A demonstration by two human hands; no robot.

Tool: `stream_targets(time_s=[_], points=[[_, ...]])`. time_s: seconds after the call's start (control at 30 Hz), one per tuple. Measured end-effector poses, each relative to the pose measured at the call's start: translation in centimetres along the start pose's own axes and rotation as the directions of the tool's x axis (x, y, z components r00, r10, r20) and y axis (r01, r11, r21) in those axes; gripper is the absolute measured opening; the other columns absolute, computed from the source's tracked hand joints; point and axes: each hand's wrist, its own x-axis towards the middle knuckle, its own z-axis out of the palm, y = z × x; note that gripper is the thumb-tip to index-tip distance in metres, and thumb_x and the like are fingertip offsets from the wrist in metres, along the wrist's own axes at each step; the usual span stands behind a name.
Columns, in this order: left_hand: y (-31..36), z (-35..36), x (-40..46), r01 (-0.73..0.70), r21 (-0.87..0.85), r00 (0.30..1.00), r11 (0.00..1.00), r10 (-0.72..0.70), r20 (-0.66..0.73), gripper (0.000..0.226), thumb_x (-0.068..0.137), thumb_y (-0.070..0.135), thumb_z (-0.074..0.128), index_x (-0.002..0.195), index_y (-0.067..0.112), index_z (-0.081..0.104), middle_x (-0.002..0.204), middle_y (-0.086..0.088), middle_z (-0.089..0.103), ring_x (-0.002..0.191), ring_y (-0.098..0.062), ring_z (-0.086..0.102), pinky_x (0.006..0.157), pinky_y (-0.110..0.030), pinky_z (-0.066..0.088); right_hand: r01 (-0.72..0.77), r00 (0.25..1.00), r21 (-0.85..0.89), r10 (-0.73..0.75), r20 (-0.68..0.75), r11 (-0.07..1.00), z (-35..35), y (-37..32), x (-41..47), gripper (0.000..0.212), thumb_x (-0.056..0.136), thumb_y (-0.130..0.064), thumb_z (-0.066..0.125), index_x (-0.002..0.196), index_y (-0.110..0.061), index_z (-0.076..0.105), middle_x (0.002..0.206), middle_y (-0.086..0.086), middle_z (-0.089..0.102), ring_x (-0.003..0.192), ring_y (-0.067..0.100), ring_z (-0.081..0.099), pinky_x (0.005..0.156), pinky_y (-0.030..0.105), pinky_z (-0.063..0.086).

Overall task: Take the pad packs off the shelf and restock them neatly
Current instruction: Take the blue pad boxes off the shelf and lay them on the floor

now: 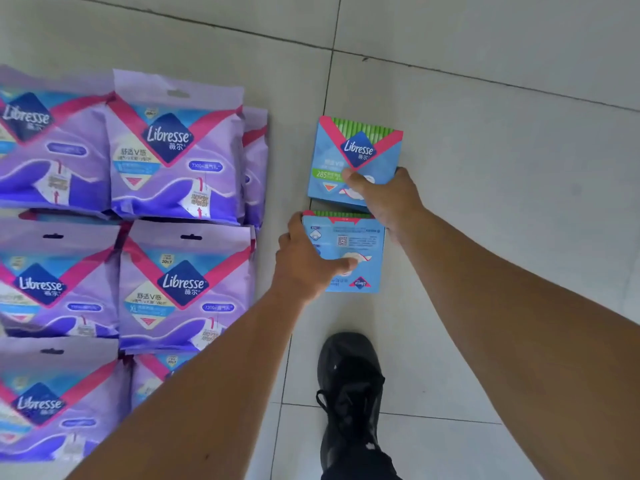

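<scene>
We take the black shoe [349,393] at the bottom centre as our landmark. Far to its left, the purple pad packs [176,157] lie flat on the tiled floor [502,202] in rows and columns, front sides up, their edges overlapping one another slightly; the right edge of the block runs roughly straight, and the leftmost packs are cut off by the frame. A strip of bare tile separates that edge from the shoe and from the two small packs beyond it. Up and just left of the shoe, our left hand [304,265] grips the near blue pack [349,251] along its left edge, thumb across the printed back, fingers curled round the side; its back side faces up and the print reads upside down. Directly beyond it, further from the shoe, our right hand [384,199] holds the far blue pack [353,157] by its lower right corner, thumb pressed on the front. That pack shows its front with a green striped top. The two blue packs sit nearly edge to edge, with only a thin gap; we cannot tell whether either rests fully on the floor. To the right of the shoe and the blue packs, open tile with dark grout lines stretches to the frame edge.
</scene>
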Motion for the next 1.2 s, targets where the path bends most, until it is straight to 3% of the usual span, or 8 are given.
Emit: stream_targets(time_s=[0.23, 0.37, 0.43, 0.53, 0.67, 0.8, 0.9, 1.2], points=[[0.4, -0.6, 0.6, 0.085, -0.156, 0.995, 0.984, -0.091, -0.035, 0.082, 0.037, 0.05, 0.089, 0.101, 0.035, 0.041, 0.107, 0.003, 0.066, 0.093, -0.013, 0.067, 0.081, -0.039, 0.058, -0.019, 1.0, 0.087, 0.017, 0.018, 0.996, -1.7, 0.1, 0.8, 0.072, 0.069, -0.044, 0.083, 0.126, -0.017, 0.05, 0.114, -0.003, 0.068, 0.092, 0.013, 0.068, 0.058, 0.022, 0.045], [1.3, -0.7, -0.6, -0.014, -0.114, 0.993, 0.993, 0.0, -0.119, 0.114, 0.051, 0.043, 0.092, 0.142, 0.031, 0.025, 0.137, 0.001, 0.043, 0.122, -0.013, 0.047, 0.105, -0.027, 0.037, 0.113, 0.991, -0.283, -0.127, -0.032, 0.953, -2.1, -2.5, 1.0, 0.113, 0.075, -0.034, 0.08, 0.154, -0.029, -0.001, 0.154, 0.005, 0.023, 0.137, 0.028, 0.036, 0.1, 0.041, 0.042], [1.8, -1.3, -1.8, -0.212, 0.138, 0.94, 0.967, 0.241, -0.241, 0.12, 0.058, 0.05, 0.085, 0.151, 0.024, 0.014, 0.149, -0.006, 0.028, 0.138, -0.02, 0.027, 0.112, -0.032, 0.026, 0.326, 0.93, -0.604, -0.361, 0.066, 0.727, -2.7, -4.4, 0.8, 0.109, 0.076, -0.035, 0.073, 0.154, -0.035, -0.003, 0.162, 0.003, 0.003, 0.147, 0.027, 0.011, 0.113, 0.053, 0.023], [1.8, -2.1, -2.9, -0.46, 0.681, 0.736, 0.569, 0.674, -0.066, 0.117, 0.056, 0.062, 0.077, 0.15, 0.021, 0.02, 0.153, -0.018, 0.025, 0.14, -0.034, 0.025, 0.109, -0.052, 0.03, 0.576, 0.758, -0.771, -0.53, 0.379, 0.272, -3.5, -6.2, 0.7, 0.097, 0.078, -0.041, 0.068, 0.154, -0.031, 0.008, 0.163, 0.002, 0.005, 0.149, 0.025, 0.006, 0.115, 0.057, 0.015], [1.6, -2.4, -2.1, -0.417, 0.875, 0.819, 0.247, 0.52, 0.243, 0.125, 0.053, 0.058, 0.083, 0.151, 0.031, 0.009, 0.16, -0.019, 0.004, 0.146, -0.042, 0.006, 0.11, -0.061, 0.021, 0.592, 0.78, -0.796, -0.339, 0.526, 0.126, -3.6, -5.5, 1.5, 0.1, 0.078, -0.056, 0.068, 0.154, -0.033, 0.006, 0.16, 0.002, 0.012, 0.147, 0.027, 0.011, 0.113, 0.057, 0.023], [1.3, -2.4, -2.0, -0.361, 0.908, 0.871, 0.214, 0.425, 0.246, 0.113, 0.07, 0.05, 0.074, 0.148, 0.035, -0.007, 0.155, -0.02, 0.006, 0.143, -0.041, 0.008, 0.112, -0.059, 0.017, 0.578, 0.782, -0.811, -0.344, 0.521, 0.087, -3.1, -4.8, 1.4, 0.101, 0.08, -0.058, 0.066, 0.154, -0.03, 0.003, 0.16, 0.005, 0.009, 0.146, 0.031, 0.008, 0.11, 0.059, 0.028], [0.8, -1.7, -1.8, -0.403, 0.908, 0.829, 0.117, 0.467, 0.308, 0.119, 0.054, 0.055, 0.079, 0.148, 0.031, 0.011, 0.137, -0.023, 0.024, 0.127, -0.038, 0.028, 0.108, -0.059, 0.021, 0.59, 0.73, -0.801, -0.359, 0.582, -0.101, -1.9, -5.0, 1.0, 0.105, 0.078, -0.057, 0.066, 0.153, -0.025, 0.001, 0.161, 0.004, 0.004, 0.148, 0.028, 0.005, 0.11, 0.067, 0.017], [1.8, -1.1, -1.8, -0.497, 0.866, 0.801, 0.054, 0.411, 0.435, 0.106, 0.079, 0.05, 0.062, 0.148, 0.024, -0.014, 0.142, -0.026, 0.015, 0.131, -0.042, 0.023, 0.109, -0.05, 0.019, 0.5, 0.731, -0.797, -0.328, 0.598, -0.339, -1.2, -5.5, 1.2, 0.133, 0.05, -0.069, 0.075, 0.15, -0.022, 0.0, 0.136, 0.011, 0.037, 0.12, 0.034, 0.04, 0.089, 0.052, 0.039]])
